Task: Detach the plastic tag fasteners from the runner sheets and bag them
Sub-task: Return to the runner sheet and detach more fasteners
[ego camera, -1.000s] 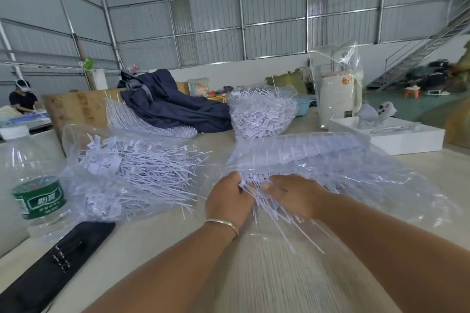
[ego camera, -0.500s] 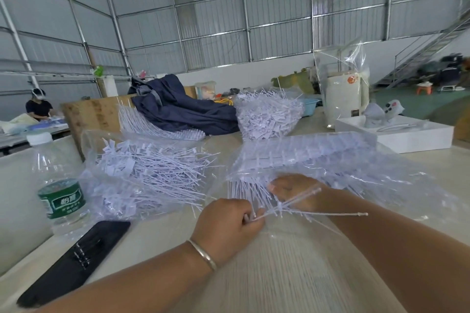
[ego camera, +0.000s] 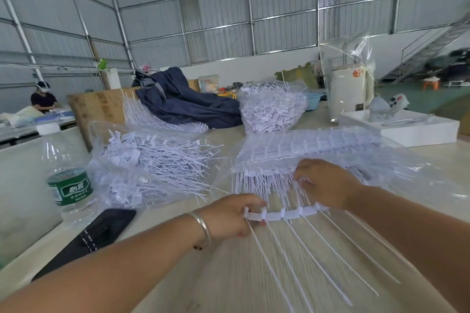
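Fasteners on the strip (ego camera: 284,215), pinched by the left hand (ego camera: 230,216), may snap or scatter; the right hand (ego camera: 328,184), fingers curled, grips the bagged sheets (ego camera: 305,150).

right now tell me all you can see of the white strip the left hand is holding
The runner strip is a flat white plastic bar, slightly bowed, with five or so long thin fasteners fanning toward the camera over the table. The left hand pinches its left end; its right end runs under the right hand, beside the bagged sheets.
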A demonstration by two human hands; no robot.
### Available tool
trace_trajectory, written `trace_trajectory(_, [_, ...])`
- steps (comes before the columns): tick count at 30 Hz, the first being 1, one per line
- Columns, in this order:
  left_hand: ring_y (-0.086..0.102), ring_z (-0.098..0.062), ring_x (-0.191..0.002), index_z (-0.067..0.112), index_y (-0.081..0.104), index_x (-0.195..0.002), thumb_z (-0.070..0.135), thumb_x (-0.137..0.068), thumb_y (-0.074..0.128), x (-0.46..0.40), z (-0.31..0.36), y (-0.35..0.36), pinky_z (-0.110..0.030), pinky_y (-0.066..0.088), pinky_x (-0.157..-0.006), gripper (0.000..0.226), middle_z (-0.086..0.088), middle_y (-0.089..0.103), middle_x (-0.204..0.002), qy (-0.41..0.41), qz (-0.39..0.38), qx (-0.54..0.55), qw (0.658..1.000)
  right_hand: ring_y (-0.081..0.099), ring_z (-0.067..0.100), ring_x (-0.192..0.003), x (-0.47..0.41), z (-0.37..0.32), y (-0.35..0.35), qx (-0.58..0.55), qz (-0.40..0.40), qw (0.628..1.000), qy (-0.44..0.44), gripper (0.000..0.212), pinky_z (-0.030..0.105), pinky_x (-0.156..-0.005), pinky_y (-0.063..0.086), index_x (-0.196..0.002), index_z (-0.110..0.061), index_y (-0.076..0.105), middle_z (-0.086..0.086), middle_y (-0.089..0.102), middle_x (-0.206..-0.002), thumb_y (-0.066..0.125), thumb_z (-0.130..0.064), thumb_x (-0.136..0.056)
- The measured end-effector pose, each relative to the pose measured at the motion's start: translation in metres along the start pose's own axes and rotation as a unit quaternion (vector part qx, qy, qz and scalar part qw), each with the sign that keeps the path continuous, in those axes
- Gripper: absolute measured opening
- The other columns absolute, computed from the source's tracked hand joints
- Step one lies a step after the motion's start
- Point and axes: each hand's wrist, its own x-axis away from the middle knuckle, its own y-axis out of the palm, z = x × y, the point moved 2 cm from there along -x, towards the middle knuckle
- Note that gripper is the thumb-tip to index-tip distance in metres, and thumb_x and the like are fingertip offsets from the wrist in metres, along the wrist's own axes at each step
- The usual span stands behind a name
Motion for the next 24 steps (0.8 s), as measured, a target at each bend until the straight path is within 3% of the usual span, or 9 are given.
trace_trajectory(2, [0.069, -0.012, -0.080, 0.020, 0.074, -0.093, -0.019, -0.076, 0.043, -0.004, 0.005, -0.002, -0.027, 0.053, -0.069, 0.052, -0.002, 0.074, -0.087, -0.079, -0.022, 0.178, 0.981, 0.056, 0.018, -0.098, 0.019, 0.004, -0.005, 0.045, 0.037, 0.998, 0.014, 0.017, 0.028, -0.073, 0.042, -0.088, -0.018, 0.056, -0.004, 0.050, -0.096, 0.042, -0.020, -0.096])
trace_trajectory(4, [0.072, -0.025, -0.083, 0.008, 0.076, -0.092, -0.012, -0.073, 0.037, -0.009, 0.013, -0.001, -0.033, 0.056, -0.073, 0.048, -0.015, 0.074, -0.090, -0.137, -0.068, 0.303, 0.941, 0.051, 0.015, -0.084, 0.034, 0.007, -0.008, 0.075, 0.045, 0.996, 0.034, 0.018, 0.027, -0.066, 0.037, -0.081, -0.022, 0.048, -0.004, 0.049, -0.091, 0.039, -0.024, -0.097])
trace_trajectory(7, [0.069, -0.032, -0.096, -0.002, 0.068, -0.109, 0.017, -0.073, 0.043, -0.017, 0.030, -0.006, -0.036, 0.054, -0.086, 0.047, -0.019, 0.071, -0.106, -0.176, -0.186, 0.322, 0.911, 0.057, 0.018, -0.093, 0.047, 0.012, -0.009, 0.118, 0.012, 0.991, 0.054, 0.027, 0.027, -0.072, 0.041, -0.092, -0.022, 0.059, -0.002, 0.059, -0.099, 0.035, -0.032, -0.100])
trace_trajectory(11, [0.070, -0.025, -0.077, -0.005, 0.061, -0.114, 0.043, -0.100, 0.038, -0.036, 0.049, 0.000, -0.030, 0.056, -0.072, 0.055, -0.024, 0.068, -0.110, -0.221, -0.182, 0.158, 0.945, 0.055, 0.019, -0.104, 0.055, 0.012, -0.002, 0.056, -0.064, 0.995, 0.049, 0.034, 0.033, -0.092, 0.044, -0.111, -0.022, 0.064, -0.001, 0.062, -0.114, 0.032, -0.033, -0.103])
trace_trajectory(13, [0.067, -0.026, -0.076, 0.003, 0.064, -0.095, 0.038, -0.099, 0.049, -0.044, 0.061, 0.014, -0.032, 0.051, -0.073, 0.039, -0.021, 0.073, -0.095, -0.199, -0.131, 0.072, 0.968, 0.055, 0.019, -0.110, 0.053, 0.010, 0.001, 0.019, -0.090, 0.995, 0.036, 0.034, 0.034, -0.096, 0.042, -0.117, -0.020, 0.063, -0.002, 0.061, -0.120, 0.033, -0.030, -0.104])
trace_trajectory(16, [0.060, -0.023, -0.065, 0.010, 0.058, -0.068, 0.035, -0.093, 0.059, -0.050, 0.076, 0.032, -0.024, 0.042, -0.056, 0.035, -0.006, 0.059, -0.066, -0.117, -0.032, -0.108, 0.987, 0.053, 0.015, -0.102, 0.049, 0.012, 0.000, -0.064, -0.095, 0.992, 0.052, 0.026, 0.030, -0.095, 0.040, -0.101, -0.021, 0.062, -0.007, 0.058, -0.106, 0.036, -0.028, -0.104])
trace_trajectory(20, [0.042, -0.022, -0.061, 0.014, 0.042, -0.062, 0.038, -0.099, 0.047, -0.024, 0.092, 0.041, -0.025, 0.022, -0.046, 0.045, -0.001, 0.040, -0.060, 0.025, 0.065, -0.309, 0.949, 0.053, 0.012, -0.090, 0.045, 0.016, -0.009, -0.115, -0.106, 0.986, 0.059, 0.021, 0.021, -0.082, 0.038, -0.083, -0.020, 0.058, -0.002, 0.059, -0.095, 0.046, -0.018, -0.100])
trace_trajectory(22, [0.040, -0.023, -0.063, 0.013, 0.052, -0.074, 0.035, -0.101, 0.044, -0.004, 0.098, 0.040, -0.025, 0.017, -0.046, 0.036, 0.001, 0.040, -0.063, 0.112, 0.112, -0.371, 0.915, 0.055, 0.014, -0.086, 0.043, 0.018, -0.013, -0.116, -0.100, 0.986, 0.067, 0.019, 0.024, -0.079, 0.039, -0.084, -0.017, 0.064, 0.001, 0.064, -0.093, 0.050, -0.018, -0.097])
trace_trajectory(24, [0.040, -0.025, -0.061, 0.009, 0.060, -0.091, 0.032, -0.101, 0.043, 0.014, 0.099, 0.038, -0.026, 0.015, -0.046, 0.030, -0.004, 0.053, -0.070, 0.197, 0.142, -0.403, 0.883, 0.057, 0.015, -0.084, 0.042, 0.019, -0.014, -0.126, -0.091, 0.985, 0.076, 0.018, 0.026, -0.078, 0.040, -0.086, -0.017, 0.066, 0.001, 0.067, -0.092, 0.053, -0.019, -0.097])
